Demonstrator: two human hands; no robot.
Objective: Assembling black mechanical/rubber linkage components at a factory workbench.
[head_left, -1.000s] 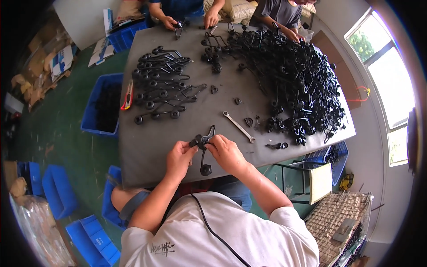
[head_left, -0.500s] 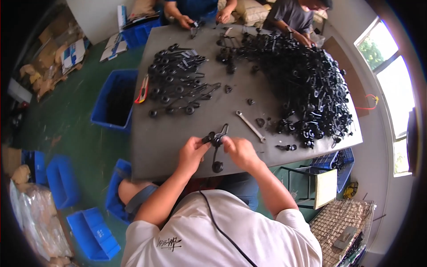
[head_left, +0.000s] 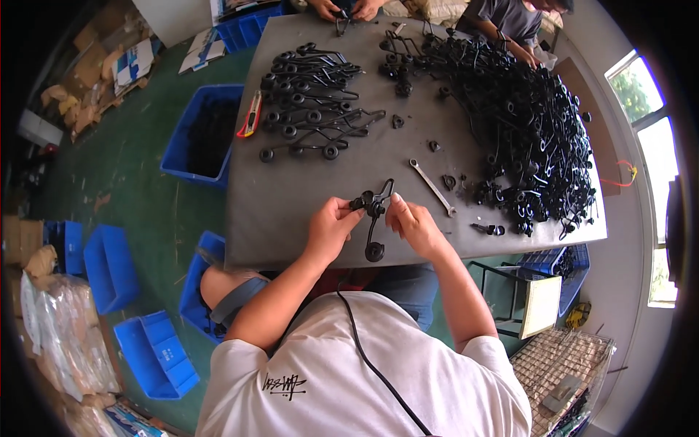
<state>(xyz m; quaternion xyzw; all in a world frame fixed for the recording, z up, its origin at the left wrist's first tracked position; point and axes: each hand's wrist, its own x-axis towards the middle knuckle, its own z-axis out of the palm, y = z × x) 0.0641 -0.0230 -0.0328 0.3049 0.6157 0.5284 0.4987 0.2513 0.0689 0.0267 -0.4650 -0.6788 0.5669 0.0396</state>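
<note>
My left hand grips a black rod-and-wheel part over the near edge of the table. One of its bent arms hangs down to a small black wheel, and a loop of rod points up and away. Close against the loop's right side is my right hand, its fingers curled together; whatever they hold is hidden. Beyond it, a silver wrench lies on the table beside a small black ring-like piece.
Similar black parts lie in rows at the table's left, by a red utility knife. A large heap of black parts covers the right. Two people work at the far side. Blue bins stand on the floor left.
The view has shifted, so the table sits higher and further right. My right hand has drawn slightly away from the part's middle, while my left hand keeps its hold.
</note>
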